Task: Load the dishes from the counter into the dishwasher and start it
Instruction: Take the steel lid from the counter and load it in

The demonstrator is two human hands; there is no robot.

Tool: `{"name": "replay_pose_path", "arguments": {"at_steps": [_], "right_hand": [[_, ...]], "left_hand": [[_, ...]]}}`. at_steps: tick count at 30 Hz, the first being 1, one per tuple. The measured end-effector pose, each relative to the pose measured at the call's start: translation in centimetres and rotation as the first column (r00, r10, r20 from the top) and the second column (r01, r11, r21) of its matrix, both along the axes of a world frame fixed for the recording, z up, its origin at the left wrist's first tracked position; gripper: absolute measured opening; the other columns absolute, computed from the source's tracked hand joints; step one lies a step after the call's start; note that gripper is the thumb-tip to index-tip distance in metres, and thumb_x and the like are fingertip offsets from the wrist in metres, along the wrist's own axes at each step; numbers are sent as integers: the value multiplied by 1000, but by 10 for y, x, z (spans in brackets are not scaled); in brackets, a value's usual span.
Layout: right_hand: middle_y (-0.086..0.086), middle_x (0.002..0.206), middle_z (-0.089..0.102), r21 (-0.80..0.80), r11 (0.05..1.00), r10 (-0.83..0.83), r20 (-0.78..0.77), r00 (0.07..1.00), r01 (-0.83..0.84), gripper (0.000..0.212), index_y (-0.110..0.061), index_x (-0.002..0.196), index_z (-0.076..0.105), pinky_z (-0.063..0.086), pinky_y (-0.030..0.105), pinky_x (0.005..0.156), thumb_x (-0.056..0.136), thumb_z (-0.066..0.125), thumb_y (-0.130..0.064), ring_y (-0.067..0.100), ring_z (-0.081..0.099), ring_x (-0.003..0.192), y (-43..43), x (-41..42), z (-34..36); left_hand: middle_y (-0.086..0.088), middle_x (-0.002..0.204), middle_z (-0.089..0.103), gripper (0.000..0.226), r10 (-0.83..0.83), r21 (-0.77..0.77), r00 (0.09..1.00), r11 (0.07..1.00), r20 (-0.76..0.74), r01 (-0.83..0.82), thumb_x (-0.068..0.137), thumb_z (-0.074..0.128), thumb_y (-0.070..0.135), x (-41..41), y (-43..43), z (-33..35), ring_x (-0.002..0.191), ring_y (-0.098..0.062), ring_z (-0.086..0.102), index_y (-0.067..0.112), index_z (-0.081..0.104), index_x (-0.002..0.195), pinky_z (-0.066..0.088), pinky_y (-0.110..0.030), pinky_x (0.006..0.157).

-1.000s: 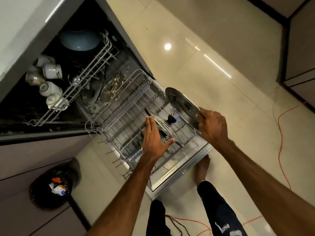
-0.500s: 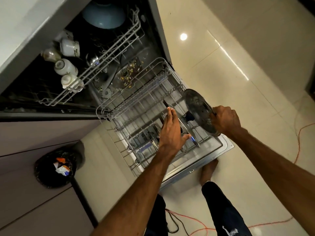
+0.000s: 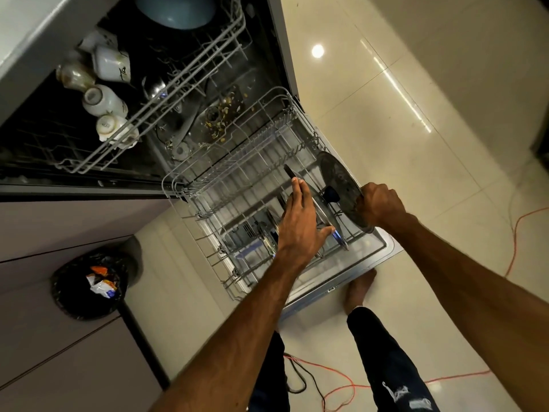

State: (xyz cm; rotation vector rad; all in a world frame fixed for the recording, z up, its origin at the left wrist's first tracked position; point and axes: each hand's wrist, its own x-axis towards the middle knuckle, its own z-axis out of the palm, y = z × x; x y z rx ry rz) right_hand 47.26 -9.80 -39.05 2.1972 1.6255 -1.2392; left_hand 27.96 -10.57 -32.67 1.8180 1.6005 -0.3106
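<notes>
Plate [image 3: 335,179] stands on edge, facing left — right hand [image 3: 381,206] grips rim, left hand [image 3: 300,227] flat against lid [image 3: 325,212].

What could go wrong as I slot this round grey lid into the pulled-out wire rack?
1. The right hand grips the round grey lid only by its rim, close to the clear glass lid that the flat left hand steadies; they may knock together.
2. Food scraps in the dishwasher tub could clog the wash.
3. The orange cable on the floor lies near the bare foot, a possible trip hazard.
</notes>
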Motion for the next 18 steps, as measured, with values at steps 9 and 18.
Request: {"name": "replay_pose_path", "arguments": {"at_steps": [9,18], "right_hand": [[-1,74,55,-27,996,-91,-19,996,91,24,-7,106,64,36,24,50,95,63,-29,13,52,62,-9,-2,1],[10,91,66,344,875,-337,-73,939,341,35,-7,113,60,39,24,58,104,45,-38,23,56,72,-85,-49,83]], "left_hand": [[-14,165,-21,128,-9,8,1000,1000,-13,9,80,75,56,0,2,1,155,-28,-2,3,-10,158,2,-30,117],[-19,165,-19,106,-14,58,1000,998,-10,15,91,70,43,-24,-26,41,155,-32,2,2,0,159,14,-39,125]]}}
